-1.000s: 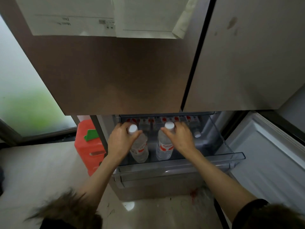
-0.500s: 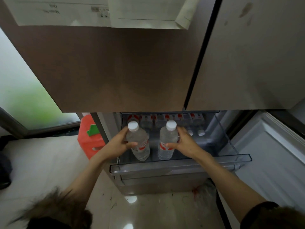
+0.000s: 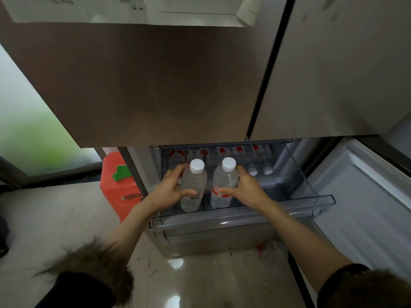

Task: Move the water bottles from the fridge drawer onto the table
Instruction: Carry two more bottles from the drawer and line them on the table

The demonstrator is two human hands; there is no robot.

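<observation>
One head-worn wide-angle view looks forward and down, close over the open fridge drawer (image 3: 242,218) and floor (image 3: 55,214).

The left hand (image 3: 172,192) covers much of its bottle's label (image 3: 196,197), and the print is too blurred to read. Behind both grips, the fridge door (image 3: 142,85) hides the tops of what look like more bottles (image 3: 222,152).
</observation>
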